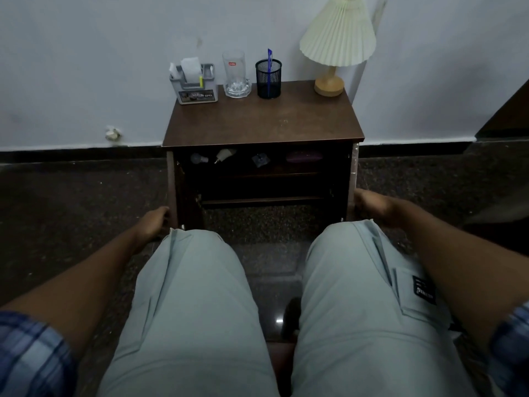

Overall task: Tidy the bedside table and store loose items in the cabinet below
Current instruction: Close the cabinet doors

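Left hand [156, 222], at 9 o'clock of the cabinet opening, has its fingers curled onto the edge of the open left door [171, 190]. The bedside table [257, 124] top carries, along its 12 o'clock edge, a grey organiser [196, 84], glass mug [236, 78], mesh pen cup [268, 78] and lamp [335, 44]. The upper shelf holds a bulb [199, 159], white plug [224, 154], an unidentified dark item and a purple case [303, 156]. Right hand [372, 204], at 3 o'clock, grips the open right door [352, 179].
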